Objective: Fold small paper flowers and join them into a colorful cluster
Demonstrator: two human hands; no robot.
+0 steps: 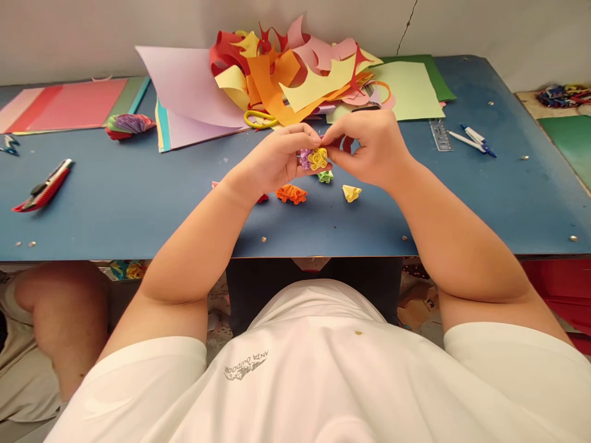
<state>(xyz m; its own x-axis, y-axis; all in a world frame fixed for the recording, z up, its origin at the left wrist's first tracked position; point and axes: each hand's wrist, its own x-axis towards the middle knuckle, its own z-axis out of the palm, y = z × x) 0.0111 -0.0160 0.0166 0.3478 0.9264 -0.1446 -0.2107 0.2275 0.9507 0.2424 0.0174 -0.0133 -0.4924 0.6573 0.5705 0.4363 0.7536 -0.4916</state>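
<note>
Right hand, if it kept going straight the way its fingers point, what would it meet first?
The right hand points left, and the yellow paper flower sits at its fingertips, apparently already pinched. Directly behind that is the left hand, holding the same flower beside a purple flower.

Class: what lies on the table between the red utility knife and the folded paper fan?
Nothing: the head view shows only bare blue tabletop between utility knife and paper fan.
</note>
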